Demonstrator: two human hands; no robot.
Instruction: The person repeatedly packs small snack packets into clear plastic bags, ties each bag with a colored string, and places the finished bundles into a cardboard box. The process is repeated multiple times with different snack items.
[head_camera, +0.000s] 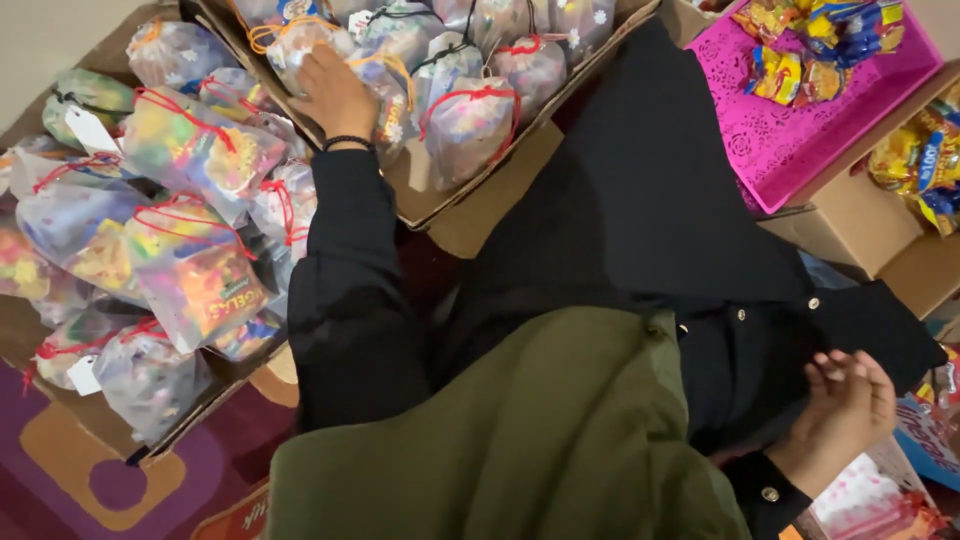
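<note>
My left hand (333, 95) reaches out in a black sleeve with a dark bead bracelet at the wrist. It lies on top of a clear gift bag with a yellow drawstring (300, 45), and its fingers curl down over the bag's top. That bag stands among several filled bags in a cardboard box (425, 205). My right hand (845, 410) is at the lower right, close to my body. It rests against black cloth with its fingers loosely curled, and nothing shows inside it.
A second cardboard box (150, 440) at the left holds several red-stringed bags of colourful sweets (195, 275). A pink perforated tray (790, 140) with snack packets sits at the top right on another carton (860, 225). My black and olive green clothing fills the middle.
</note>
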